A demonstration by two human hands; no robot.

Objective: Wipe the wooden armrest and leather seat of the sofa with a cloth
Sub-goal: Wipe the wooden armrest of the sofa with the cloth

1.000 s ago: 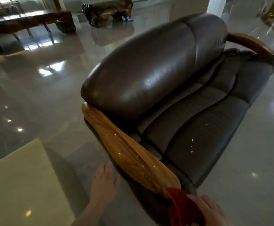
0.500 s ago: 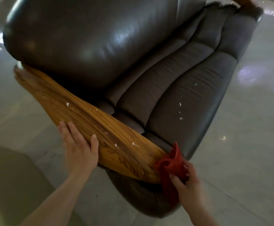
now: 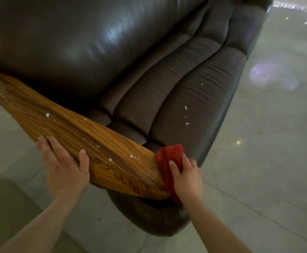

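The right hand (image 3: pixel 186 175) presses a red cloth (image 3: pixel 167 161) on the armrest (image 3: pixel 87 137) end — left hand (image 3: pixel 65 165) flat, maybe gripping — white specks (image 3: pixel 186 114) dot the seat (image 3: pixel 194 106).

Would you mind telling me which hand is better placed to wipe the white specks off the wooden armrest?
The right hand: it already presses the red cloth against the armrest end, near the specks. The left hand rests bare.

One sofa (image 3: pixel 149 73). One wooden armrest (image 3: pixel 79 136) in view. One red cloth (image 3: pixel 169 161). Two hands: left (image 3: pixel 65 167), right (image 3: pixel 187 178). Three seat ridges (image 3: pixel 167 99) running near to far. White flecks: perhaps five on the armrest (image 3: pixel 133 157), five or so on the seat (image 3: pixel 185 107).
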